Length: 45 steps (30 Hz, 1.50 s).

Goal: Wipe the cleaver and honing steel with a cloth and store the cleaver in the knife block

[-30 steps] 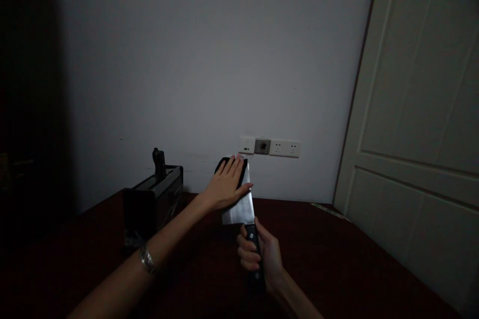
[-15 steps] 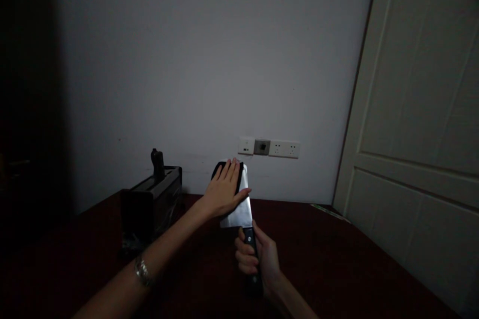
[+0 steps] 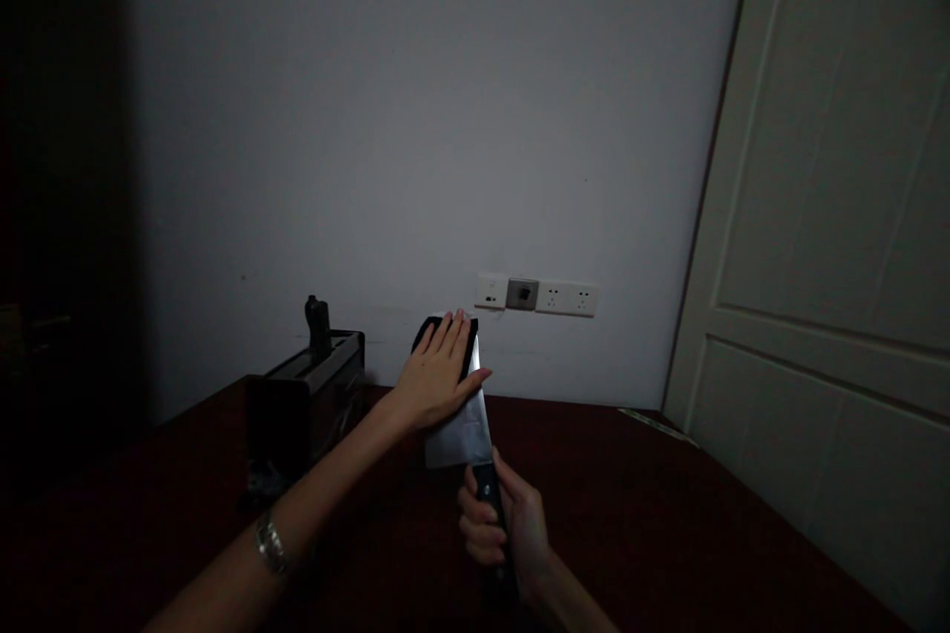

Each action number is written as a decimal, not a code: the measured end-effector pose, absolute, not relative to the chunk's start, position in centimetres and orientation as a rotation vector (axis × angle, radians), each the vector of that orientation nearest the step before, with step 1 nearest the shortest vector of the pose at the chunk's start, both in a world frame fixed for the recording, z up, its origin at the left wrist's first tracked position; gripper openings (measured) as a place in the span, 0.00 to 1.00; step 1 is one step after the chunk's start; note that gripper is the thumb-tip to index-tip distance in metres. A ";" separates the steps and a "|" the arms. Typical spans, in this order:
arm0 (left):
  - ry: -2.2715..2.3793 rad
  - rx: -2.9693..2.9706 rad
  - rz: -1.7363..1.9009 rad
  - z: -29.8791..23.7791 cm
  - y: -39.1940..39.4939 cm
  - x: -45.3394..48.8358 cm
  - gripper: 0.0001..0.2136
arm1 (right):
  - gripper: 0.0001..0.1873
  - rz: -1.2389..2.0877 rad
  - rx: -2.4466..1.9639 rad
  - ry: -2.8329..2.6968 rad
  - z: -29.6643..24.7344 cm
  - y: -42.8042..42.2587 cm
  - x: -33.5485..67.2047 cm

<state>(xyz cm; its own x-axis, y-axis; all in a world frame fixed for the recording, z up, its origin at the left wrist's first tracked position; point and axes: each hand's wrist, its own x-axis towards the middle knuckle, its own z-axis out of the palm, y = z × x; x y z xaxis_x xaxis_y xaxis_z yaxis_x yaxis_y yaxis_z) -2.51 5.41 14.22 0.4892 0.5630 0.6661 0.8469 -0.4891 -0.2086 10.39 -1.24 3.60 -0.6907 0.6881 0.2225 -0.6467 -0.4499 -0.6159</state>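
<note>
My right hand (image 3: pixel 503 524) is closed round the black handle of a cleaver (image 3: pixel 464 435), holding it upright above the dark red table (image 3: pixel 668 514). The wide steel blade points up and away from me. My left hand (image 3: pixel 434 376) lies flat on the blade's face, fingers stretched out, pressing a black cloth (image 3: pixel 434 328) against the upper part of the steel. A bracelet shows on my left wrist.
A dark knife block (image 3: pixel 304 401) with one black handle sticking up stands on the table at the left. A strip of wall sockets (image 3: pixel 535 295) is behind the cleaver. A pale panelled door (image 3: pixel 831 247) fills the right. The far left is in deep shadow.
The cleaver, cloth and both hands have drifted slightly left and down. The blade has turned a little, so its face looks greyer. My left hand stays flat on the cloth.
</note>
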 end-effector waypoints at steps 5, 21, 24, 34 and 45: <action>-1.052 -2.253 -0.691 11.5 3.2 -2.2 0.36 | 0.20 2.070 -0.096 -0.845 3.7 -0.8 11.2; -0.981 -2.323 -0.606 11.9 2.9 -1.0 0.35 | 0.21 2.159 -0.122 -0.863 2.9 -0.6 10.7; -1.089 -2.280 -0.652 12.8 4.6 -2.0 0.34 | 0.20 2.158 -0.097 -0.883 3.0 -0.7 10.7; -1.021 -2.363 -0.599 11.6 4.3 -4.4 0.34 | 0.18 2.069 -0.102 -0.833 4.0 -0.6 11.8; -0.982 -2.366 -0.550 13.8 6.4 -5.7 0.36 | 0.17 2.119 -0.084 -0.878 4.4 -0.6 12.1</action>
<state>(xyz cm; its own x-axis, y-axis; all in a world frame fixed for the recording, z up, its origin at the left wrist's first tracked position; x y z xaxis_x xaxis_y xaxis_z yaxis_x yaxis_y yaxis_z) -5.74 6.36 13.85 0.6554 0.5277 0.5403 0.7366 -0.6047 -0.3029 12.09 -0.61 4.38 -0.6606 0.7147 0.2300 -0.6678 -0.4194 -0.6149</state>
